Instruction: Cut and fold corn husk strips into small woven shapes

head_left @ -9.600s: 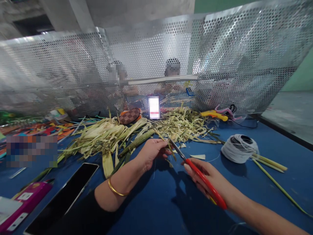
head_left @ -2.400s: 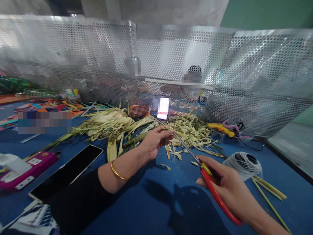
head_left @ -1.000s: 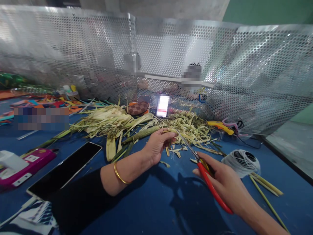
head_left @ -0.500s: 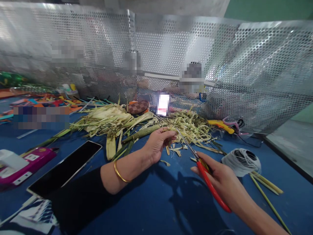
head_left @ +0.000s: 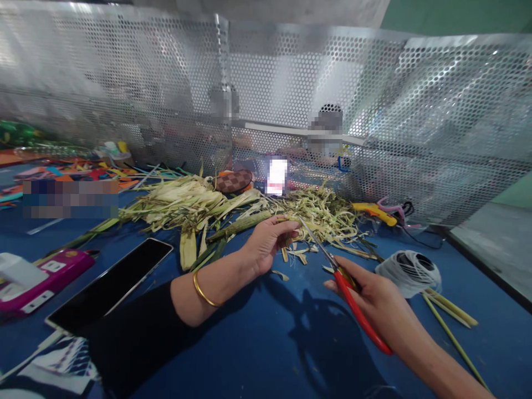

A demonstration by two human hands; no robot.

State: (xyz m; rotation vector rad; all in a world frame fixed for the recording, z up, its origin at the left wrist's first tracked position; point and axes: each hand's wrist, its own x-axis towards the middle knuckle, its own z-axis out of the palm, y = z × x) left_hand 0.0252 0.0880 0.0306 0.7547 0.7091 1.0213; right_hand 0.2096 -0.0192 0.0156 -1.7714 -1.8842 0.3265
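My left hand, with a gold bangle at the wrist, is closed in a pinch on a small pale green husk piece, mostly covered by the fingers. In my right hand is a pair of scissors with red handles. The blades point up and left, and their tip lies right by my left fingertips. Whether the tip touches the husk piece, I cannot tell. Beyond my hands lie a heap of shredded husk and a pile of whole pale husks. A thick green stalk runs behind my left hand.
On the blue table lie a black phone, a magenta power strip, a roll of white string, cut stems and a yellow-handled tool. A perforated metal screen stands behind, near a lit phone screen.
Hardly anything differs. My right hand and the scissors have shifted very slightly upward in view, along with the string roll and stems. Both hands keep their grip.
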